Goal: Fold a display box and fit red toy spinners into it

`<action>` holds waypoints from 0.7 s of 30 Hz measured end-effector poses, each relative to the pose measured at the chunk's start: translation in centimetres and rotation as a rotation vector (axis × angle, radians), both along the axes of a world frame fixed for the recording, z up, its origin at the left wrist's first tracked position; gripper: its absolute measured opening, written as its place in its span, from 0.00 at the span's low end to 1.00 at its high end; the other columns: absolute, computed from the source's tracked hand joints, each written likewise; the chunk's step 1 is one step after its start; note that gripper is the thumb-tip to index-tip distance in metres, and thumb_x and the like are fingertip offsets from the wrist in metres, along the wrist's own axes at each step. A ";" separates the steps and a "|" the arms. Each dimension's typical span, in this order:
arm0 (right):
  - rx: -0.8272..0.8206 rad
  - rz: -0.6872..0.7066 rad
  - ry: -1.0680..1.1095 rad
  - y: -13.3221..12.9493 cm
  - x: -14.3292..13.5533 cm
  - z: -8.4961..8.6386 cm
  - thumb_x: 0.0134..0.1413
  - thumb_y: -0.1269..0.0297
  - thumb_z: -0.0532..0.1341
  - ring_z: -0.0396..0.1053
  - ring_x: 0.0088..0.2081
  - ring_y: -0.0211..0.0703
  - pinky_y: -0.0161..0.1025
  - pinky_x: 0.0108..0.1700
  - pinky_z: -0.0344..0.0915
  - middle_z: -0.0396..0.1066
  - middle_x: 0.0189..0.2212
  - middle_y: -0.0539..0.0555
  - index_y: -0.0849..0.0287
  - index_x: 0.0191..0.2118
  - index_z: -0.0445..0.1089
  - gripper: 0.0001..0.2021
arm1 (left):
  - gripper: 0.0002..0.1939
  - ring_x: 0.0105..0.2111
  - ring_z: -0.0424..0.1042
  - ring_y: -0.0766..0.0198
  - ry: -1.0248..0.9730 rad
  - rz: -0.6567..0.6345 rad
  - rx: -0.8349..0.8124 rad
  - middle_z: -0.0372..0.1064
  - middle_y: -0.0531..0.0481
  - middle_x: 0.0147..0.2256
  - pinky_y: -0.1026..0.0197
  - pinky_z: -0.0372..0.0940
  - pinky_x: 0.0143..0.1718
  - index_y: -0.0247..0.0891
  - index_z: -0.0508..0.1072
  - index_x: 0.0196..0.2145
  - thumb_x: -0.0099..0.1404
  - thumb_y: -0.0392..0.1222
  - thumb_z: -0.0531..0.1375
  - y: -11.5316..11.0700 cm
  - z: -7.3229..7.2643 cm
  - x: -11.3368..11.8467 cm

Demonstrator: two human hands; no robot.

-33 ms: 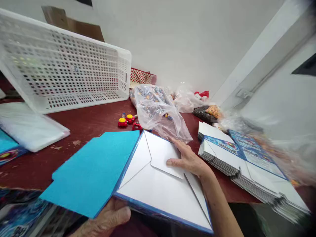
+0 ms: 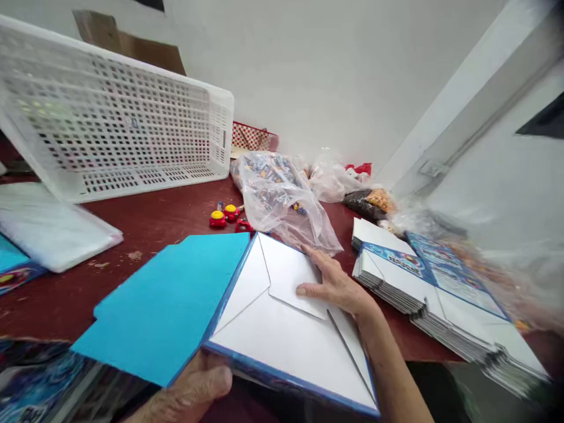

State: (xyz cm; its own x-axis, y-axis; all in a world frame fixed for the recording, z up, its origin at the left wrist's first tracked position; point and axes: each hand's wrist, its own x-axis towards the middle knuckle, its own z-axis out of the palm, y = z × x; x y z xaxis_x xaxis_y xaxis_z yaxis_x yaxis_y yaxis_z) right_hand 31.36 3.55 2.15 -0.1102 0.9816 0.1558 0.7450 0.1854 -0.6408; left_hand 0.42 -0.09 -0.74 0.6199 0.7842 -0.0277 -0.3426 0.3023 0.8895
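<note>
One white basket (image 2: pixel 118 111); two hands — left (image 2: pixel 194 388), right (image 2: pixel 337 285); three red-yellow toys (image 2: pixel 229 216).

The right hand (image 2: pixel 337 285) is laid palm down, its fingers (image 2: pixel 315 258) stretched forward and its thumb (image 2: pixel 308 289) spread toward the left. The bare right forearm is run back to the lower edge of the view. The left hand (image 2: pixel 191 390) is seen low, its thumb curled upward, partly hidden.
</note>
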 end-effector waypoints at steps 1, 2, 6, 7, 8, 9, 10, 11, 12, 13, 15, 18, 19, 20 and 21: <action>0.027 -0.004 -0.017 0.0 0.1 -0.2 0.53 0.45 0.72 0.49 0.74 0.68 0.66 0.74 0.46 0.54 0.73 0.65 0.56 0.75 0.50 0.51 | 0.39 0.73 0.51 0.57 -0.040 0.033 -0.026 0.71 0.55 0.61 0.53 0.48 0.75 0.56 0.65 0.69 0.63 0.50 0.72 -0.1 -0.6 0.4; 0.055 -0.011 -0.039 0.0 0.1 -0.5 0.53 0.45 0.72 0.51 0.73 0.68 0.66 0.73 0.48 0.55 0.72 0.65 0.56 0.75 0.50 0.50 | 0.40 0.73 0.52 0.57 -0.072 0.059 -0.052 0.71 0.55 0.61 0.53 0.50 0.75 0.56 0.65 0.69 0.62 0.51 0.72 -0.1 -1.1 0.8; 0.185 -0.080 -0.174 0.0 -0.6 -1.5 0.54 0.47 0.72 0.59 0.67 0.69 0.67 0.67 0.58 0.60 0.67 0.70 0.60 0.75 0.49 0.50 | 0.46 0.69 0.60 0.52 -0.120 0.091 -0.157 0.72 0.54 0.60 0.53 0.60 0.70 0.54 0.66 0.69 0.56 0.44 0.75 0.3 -1.0 1.9; 0.210 -0.099 -0.203 0.0 -0.9 -1.7 0.54 0.48 0.72 0.60 0.66 0.69 0.67 0.66 0.59 0.61 0.66 0.71 0.61 0.75 0.50 0.50 | 0.47 0.68 0.63 0.52 -0.131 0.097 -0.178 0.72 0.54 0.60 0.54 0.61 0.69 0.53 0.66 0.69 0.54 0.43 0.76 0.4 -0.8 2.1; 0.230 -0.115 -0.225 0.0 -1.1 -1.8 0.54 0.48 0.72 0.61 0.65 0.69 0.67 0.66 0.60 0.62 0.65 0.72 0.62 0.74 0.51 0.50 | 0.48 0.67 0.65 0.51 -0.144 0.100 -0.191 0.73 0.53 0.60 0.54 0.63 0.69 0.52 0.66 0.69 0.53 0.41 0.76 0.5 -0.5 2.2; 0.243 -0.126 -0.235 0.0 -1.3 -1.9 0.54 0.49 0.72 0.61 0.65 0.70 0.67 0.65 0.60 0.62 0.65 0.73 0.62 0.74 0.51 0.49 | 0.48 0.65 0.66 0.51 -0.152 0.100 -0.194 0.73 0.52 0.59 0.55 0.64 0.68 0.51 0.66 0.69 0.52 0.41 0.77 0.5 -0.3 2.2; 0.249 -0.133 -0.229 -0.1 -1.4 -1.9 0.53 0.49 0.73 0.61 0.65 0.70 0.68 0.65 0.60 0.62 0.65 0.73 0.62 0.74 0.52 0.50 | 0.48 0.65 0.67 0.50 -0.158 0.100 -0.192 0.73 0.52 0.59 0.55 0.64 0.67 0.51 0.67 0.69 0.52 0.41 0.77 0.5 -0.3 2.2; 0.246 -0.135 -0.206 -0.1 -1.3 -1.9 0.52 0.49 0.74 0.60 0.65 0.70 0.68 0.65 0.60 0.61 0.65 0.73 0.62 0.74 0.52 0.50 | 0.48 0.64 0.68 0.50 -0.160 0.101 -0.190 0.73 0.51 0.59 0.55 0.65 0.67 0.50 0.67 0.68 0.52 0.41 0.77 0.6 -0.2 2.1; 0.235 -0.128 -0.164 -0.2 -1.1 -1.8 0.51 0.48 0.74 0.60 0.66 0.70 0.68 0.66 0.60 0.61 0.66 0.73 0.61 0.74 0.52 0.51 | 0.48 0.64 0.68 0.49 -0.161 0.100 -0.185 0.73 0.50 0.59 0.54 0.65 0.67 0.49 0.67 0.68 0.52 0.42 0.77 0.7 -0.3 1.8; 0.219 -0.111 -0.107 -0.3 -0.8 -1.6 0.50 0.48 0.75 0.59 0.67 0.69 0.68 0.67 0.59 0.60 0.67 0.72 0.61 0.74 0.52 0.52 | 0.47 0.64 0.68 0.48 -0.163 0.101 -0.178 0.74 0.49 0.59 0.53 0.66 0.67 0.48 0.67 0.68 0.52 0.43 0.76 0.9 -0.4 1.5; 0.186 -0.056 0.033 -0.7 0.0 -1.1 0.48 0.45 0.75 0.57 0.69 0.68 0.67 0.70 0.55 0.59 0.69 0.69 0.58 0.73 0.53 0.52 | 0.45 0.65 0.67 0.48 -0.162 0.088 -0.157 0.74 0.48 0.58 0.52 0.66 0.67 0.47 0.67 0.68 0.55 0.46 0.75 1.4 -0.6 0.8; 0.157 0.063 0.228 -1.4 0.7 0.0 0.47 0.42 0.75 0.54 0.72 0.64 0.66 0.74 0.49 0.57 0.71 0.63 0.53 0.73 0.54 0.52 | 0.39 0.67 0.64 0.49 -0.133 0.065 -0.115 0.77 0.51 0.55 0.50 0.65 0.67 0.48 0.68 0.68 0.61 0.46 0.71 2.3 -0.7 -0.3; 0.165 0.091 0.289 -1.6 0.7 0.4 0.47 0.42 0.75 0.54 0.72 0.64 0.64 0.74 0.48 0.58 0.71 0.62 0.53 0.73 0.54 0.53 | 0.38 0.68 0.63 0.49 -0.121 0.082 -0.095 0.77 0.52 0.54 0.49 0.65 0.68 0.49 0.68 0.68 0.61 0.46 0.70 2.5 -0.6 -0.7; 0.184 0.109 0.348 -1.9 0.7 0.9 0.45 0.43 0.76 0.54 0.72 0.63 0.63 0.75 0.48 0.58 0.71 0.61 0.53 0.73 0.54 0.53 | 0.38 0.68 0.62 0.49 -0.119 0.117 -0.064 0.78 0.53 0.53 0.49 0.65 0.68 0.50 0.69 0.67 0.61 0.45 0.70 2.6 -0.4 -1.1; 0.214 0.115 0.406 -2.1 0.5 1.4 0.44 0.45 0.77 0.55 0.72 0.62 0.61 0.75 0.49 0.59 0.71 0.61 0.53 0.72 0.56 0.53 | 0.37 0.68 0.62 0.48 -0.123 0.163 -0.021 0.78 0.54 0.52 0.48 0.65 0.68 0.50 0.69 0.67 0.60 0.45 0.70 2.7 -0.1 -1.5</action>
State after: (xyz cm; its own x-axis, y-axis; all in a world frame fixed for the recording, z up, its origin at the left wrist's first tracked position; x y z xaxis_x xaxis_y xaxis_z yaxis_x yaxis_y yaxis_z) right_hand 31.90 1.49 3.56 -0.1044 0.9079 0.4060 0.4092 0.4113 -0.8145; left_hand -1.10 2.64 -0.87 0.4848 0.8743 0.0228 -0.4937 0.2521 0.8323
